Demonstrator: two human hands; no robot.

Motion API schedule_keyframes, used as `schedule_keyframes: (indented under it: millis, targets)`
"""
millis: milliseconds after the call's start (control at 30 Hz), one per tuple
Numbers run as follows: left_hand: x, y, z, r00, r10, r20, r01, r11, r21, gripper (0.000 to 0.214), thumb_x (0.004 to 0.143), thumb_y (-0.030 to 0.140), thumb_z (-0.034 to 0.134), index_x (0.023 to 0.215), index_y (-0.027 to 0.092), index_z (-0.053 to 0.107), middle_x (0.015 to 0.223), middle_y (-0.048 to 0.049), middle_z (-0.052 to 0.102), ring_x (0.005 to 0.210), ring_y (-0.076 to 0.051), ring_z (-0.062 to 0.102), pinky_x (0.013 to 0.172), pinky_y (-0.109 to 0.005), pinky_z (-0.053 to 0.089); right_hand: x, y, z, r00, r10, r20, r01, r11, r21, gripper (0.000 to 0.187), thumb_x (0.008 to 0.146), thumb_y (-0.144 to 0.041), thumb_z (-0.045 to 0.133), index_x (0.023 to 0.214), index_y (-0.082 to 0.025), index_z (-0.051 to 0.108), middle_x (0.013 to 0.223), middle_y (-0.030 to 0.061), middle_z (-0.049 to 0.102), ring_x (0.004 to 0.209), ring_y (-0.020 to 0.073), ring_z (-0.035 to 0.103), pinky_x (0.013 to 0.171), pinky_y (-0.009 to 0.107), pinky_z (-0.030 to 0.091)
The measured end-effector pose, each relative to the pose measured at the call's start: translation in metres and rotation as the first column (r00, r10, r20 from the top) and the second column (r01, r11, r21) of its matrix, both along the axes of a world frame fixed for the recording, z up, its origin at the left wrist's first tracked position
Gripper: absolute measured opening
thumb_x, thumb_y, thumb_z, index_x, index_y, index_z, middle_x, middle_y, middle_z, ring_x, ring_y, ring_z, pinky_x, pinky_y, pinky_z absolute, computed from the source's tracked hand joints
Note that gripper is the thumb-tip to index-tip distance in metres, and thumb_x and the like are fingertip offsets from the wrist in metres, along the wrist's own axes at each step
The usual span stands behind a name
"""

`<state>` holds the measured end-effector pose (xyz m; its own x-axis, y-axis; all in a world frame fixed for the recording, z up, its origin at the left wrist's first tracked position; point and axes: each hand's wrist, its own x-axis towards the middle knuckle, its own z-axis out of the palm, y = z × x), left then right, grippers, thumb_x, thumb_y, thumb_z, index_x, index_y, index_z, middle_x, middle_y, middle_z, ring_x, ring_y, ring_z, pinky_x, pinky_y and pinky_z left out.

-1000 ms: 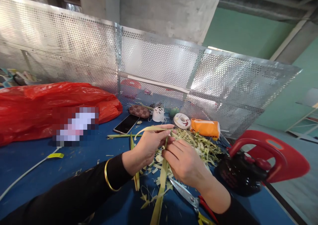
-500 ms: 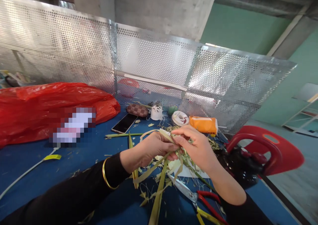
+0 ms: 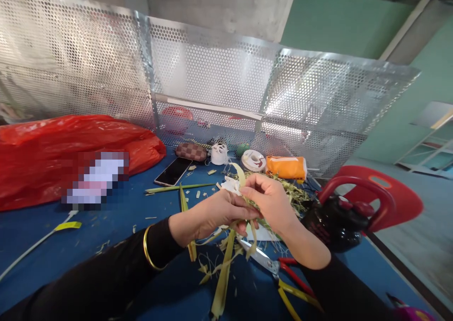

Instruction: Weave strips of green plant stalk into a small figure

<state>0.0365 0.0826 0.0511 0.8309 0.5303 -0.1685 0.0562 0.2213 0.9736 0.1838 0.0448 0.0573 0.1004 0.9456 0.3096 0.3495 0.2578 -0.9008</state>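
My left hand (image 3: pixel 212 215) is closed around pale green plant leaf strips, with the ends of some strips (image 3: pixel 252 240) hanging below it. Close by, my right hand (image 3: pixel 278 207) pinches a curved leaf strip (image 3: pixel 239 172) that stands up from the work. A white piece (image 3: pixel 231 185) shows just above my left fingers; I cannot make out what it is. Under the hands lies a long flat leaf (image 3: pixel 223 283), among scraps and loose threads. Scissors (image 3: pixel 264 260) with red and yellow handles lie slightly open below my right wrist.
A black jug (image 3: pixel 336 222) with a red handle stands at right. Behind the hands are a phone (image 3: pixel 173 172), a checkered case (image 3: pixel 191 152), a thread spool (image 3: pixel 219 154), a tape roll (image 3: pixel 253 160) and an orange packet (image 3: pixel 286 167). A red plastic bag (image 3: pixel 42 156) lies left, before a perforated metal screen (image 3: pixel 212 75).
My right hand has drawn slightly down and left. The leaf strip now stands upright above the fingers, and the white piece shows more. The camera view has shifted a little.
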Motion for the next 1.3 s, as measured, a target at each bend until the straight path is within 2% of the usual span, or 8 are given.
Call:
schedule_keyframes:
  millis: [233,400,600,800,900,1033,1167,1300]
  targets:
    - [0.001,-0.002,-0.002,0.999,-0.043,-0.028,0.043,0.999,0.001,0.018,0.071,0.032,0.073,0.072,0.014,0.074,0.071,-0.0030,0.068,0.049,-0.007,0.052,0.059,-0.024,0.047,-0.006,0.001,0.000,0.998,-0.046,0.034,0.046,0.999,0.016,0.015,0.075,-0.026,0.063,0.064,-0.019,0.055,0.056,-0.0054,0.047,0.052,0.0099,0.042,0.050,0.023,0.036]
    - [0.001,-0.001,0.000,0.993,0.071,0.097,-0.062,0.994,-0.089,0.027,0.075,0.039,0.069,0.082,0.013,0.073,0.078,-0.0044,0.067,0.053,-0.008,0.054,0.054,-0.023,0.046,0.010,0.008,0.004,0.988,0.120,-0.092,-0.129,0.987,-0.099,0.027,0.086,-0.044,0.054,0.074,-0.020,0.060,0.069,-0.0013,0.057,0.061,0.0131,0.052,0.056,0.025,0.042]
    - [-0.002,0.007,0.012,0.956,0.255,0.147,-0.250,0.967,-0.052,0.021,0.081,0.029,0.062,0.091,0.013,0.070,0.070,-0.0012,0.062,0.050,-0.006,0.053,0.049,-0.019,0.040,0.042,0.008,0.013,0.942,0.332,0.038,-0.318,0.925,-0.211,0.040,0.089,-0.053,0.049,0.081,-0.020,0.069,0.081,0.0036,0.067,0.087,0.0195,0.060,0.085,0.033,0.046]
    - [-0.001,0.007,0.013,0.936,0.317,0.150,-0.312,0.948,-0.055,0.013,0.078,0.025,0.062,0.084,0.013,0.063,0.072,-0.0033,0.065,0.048,-0.007,0.052,0.046,-0.018,0.037,0.048,0.008,0.017,0.895,0.424,0.139,-0.377,0.885,-0.272,0.024,0.088,-0.040,0.057,0.087,-0.019,0.068,0.087,0.0030,0.067,0.085,0.0172,0.060,0.082,0.031,0.045]
    - [0.000,0.005,0.013,0.938,0.325,0.118,-0.321,0.946,-0.048,0.018,0.078,0.030,0.064,0.076,0.012,0.062,0.073,-0.0041,0.065,0.048,-0.006,0.051,0.045,-0.017,0.035,0.044,0.010,0.017,0.913,0.367,0.180,-0.320,0.916,-0.242,0.016,0.084,-0.032,0.061,0.081,-0.017,0.065,0.077,0.0011,0.064,0.074,0.0148,0.058,0.072,0.028,0.045]
    - [0.000,0.005,0.011,0.934,0.352,0.064,-0.348,0.935,-0.063,0.013,0.074,0.024,0.067,0.072,0.013,0.061,0.074,-0.0039,0.066,0.049,-0.005,0.050,0.044,-0.016,0.033,0.039,0.009,0.018,0.873,0.233,0.428,-0.236,0.971,-0.046,0.013,0.085,-0.024,0.060,0.073,-0.019,0.063,0.071,-0.0004,0.062,0.069,0.0142,0.055,0.068,0.028,0.042]
    - [-0.003,0.010,0.008,0.958,0.281,0.057,-0.276,0.957,-0.087,0.012,0.070,0.023,0.069,0.069,0.012,0.063,0.071,-0.0030,0.065,0.049,-0.006,0.049,0.044,-0.018,0.037,0.033,0.004,0.023,0.778,0.073,0.624,-0.223,0.961,0.165,0.018,0.086,-0.020,0.057,0.070,-0.021,0.063,0.071,0.0002,0.061,0.072,0.0159,0.056,0.070,0.030,0.041]
    - [-0.005,0.014,0.005,0.962,0.257,0.090,-0.251,0.965,-0.079,0.013,0.068,0.024,0.072,0.070,0.013,0.065,0.072,-0.0029,0.066,0.050,-0.006,0.050,0.046,-0.018,0.039,0.031,0.002,0.024,0.770,-0.006,0.639,-0.186,0.954,0.233,0.019,0.085,-0.019,0.056,0.068,-0.022,0.063,0.070,0.0008,0.062,0.072,0.0170,0.057,0.071,0.032,0.042]
